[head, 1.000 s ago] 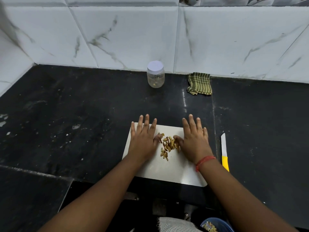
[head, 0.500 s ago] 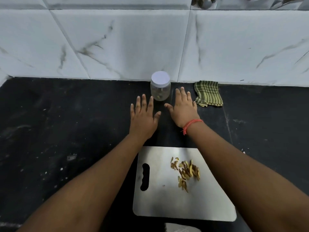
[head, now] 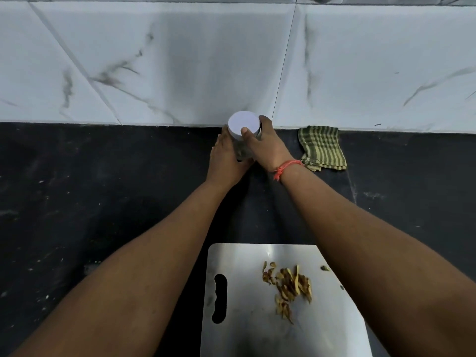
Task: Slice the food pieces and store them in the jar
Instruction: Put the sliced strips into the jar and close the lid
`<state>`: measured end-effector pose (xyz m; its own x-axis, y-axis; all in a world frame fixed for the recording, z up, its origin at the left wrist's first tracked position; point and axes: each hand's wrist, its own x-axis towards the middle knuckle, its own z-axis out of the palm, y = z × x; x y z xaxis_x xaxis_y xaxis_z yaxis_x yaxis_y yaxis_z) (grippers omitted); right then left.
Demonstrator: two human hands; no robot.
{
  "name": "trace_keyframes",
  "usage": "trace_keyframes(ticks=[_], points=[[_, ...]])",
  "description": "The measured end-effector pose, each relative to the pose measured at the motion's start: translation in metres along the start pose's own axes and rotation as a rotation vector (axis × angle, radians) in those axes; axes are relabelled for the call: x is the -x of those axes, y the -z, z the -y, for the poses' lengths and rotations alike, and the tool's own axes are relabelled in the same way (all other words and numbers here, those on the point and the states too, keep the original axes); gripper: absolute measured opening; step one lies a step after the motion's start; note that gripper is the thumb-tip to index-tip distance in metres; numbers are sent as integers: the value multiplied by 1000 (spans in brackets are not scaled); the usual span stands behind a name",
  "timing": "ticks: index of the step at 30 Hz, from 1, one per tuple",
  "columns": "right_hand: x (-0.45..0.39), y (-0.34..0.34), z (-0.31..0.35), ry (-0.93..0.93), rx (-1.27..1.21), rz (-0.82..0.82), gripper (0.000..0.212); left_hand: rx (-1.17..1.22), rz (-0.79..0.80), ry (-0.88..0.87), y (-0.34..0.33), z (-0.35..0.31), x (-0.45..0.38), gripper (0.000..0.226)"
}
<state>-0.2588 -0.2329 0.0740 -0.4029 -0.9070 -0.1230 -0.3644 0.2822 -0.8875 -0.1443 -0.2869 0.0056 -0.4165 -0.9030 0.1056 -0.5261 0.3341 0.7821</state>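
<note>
Jar (head: 240, 148): upright at the back of the desk (head: 103, 202), against the marble-tiled wall (head: 180, 60); contents cannot be made out.
Lid (head: 243, 123): white, seated on the jar; not yet removed.
Left hand (head: 226, 161): wrapped around the lower body of the jar on its left side; fingers largely hidden behind it.
Right hand (head: 265, 148): closed over the lid, thumb on its near edge, fingers curled around the far rim; a red thread (head: 284, 168) is worn at the wrist.
Food pieces (head: 288, 287): a loose heap of brownish slivers, judged already sliced, lying on the steel cutting board (head: 257, 336) well apart from the jar; one stray bit (head: 324, 267) sits near the board's right edge.
Cloth (head: 322, 148): green checked, folded, near the right hand by the wall.
Step in hand: judged to be opening the jar or drawing it toward the board.
Risk 1: the jar could tip or slide on the smooth desk if the lid is twisted while the lower grip is slack.
Risk 2: the jar could be dropped if lifted by a loosened lid alone.
Risk 3: slivers could be scattered off the board by the forearms, which pass directly over it.
Risk 4: slivers could be spilt in transfer if the jar is left at the wall.
</note>
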Motion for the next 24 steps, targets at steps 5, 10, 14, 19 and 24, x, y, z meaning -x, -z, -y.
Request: trace_keyframes(ticks=[5, 10, 14, 19, 24], points=[[35, 6, -1, -29, -42, -33, 50, 21, -88, -14, -8, -9, 32, 93], [92, 10, -16, -94, 4, 43, 58, -160, -170, -122, -1, -37, 105, 84], [137, 21, -35, -119, 41, 127, 63, -326, -119, -178, 5, -47, 160, 83], [175, 30, -47, -22, 218, 173, 69, -417, -120, -209, 0, -59, 206, 87], [194, 39, -45, 118, 290, 96, 61, -405, -129, -252, 3, -73, 227, 87]])
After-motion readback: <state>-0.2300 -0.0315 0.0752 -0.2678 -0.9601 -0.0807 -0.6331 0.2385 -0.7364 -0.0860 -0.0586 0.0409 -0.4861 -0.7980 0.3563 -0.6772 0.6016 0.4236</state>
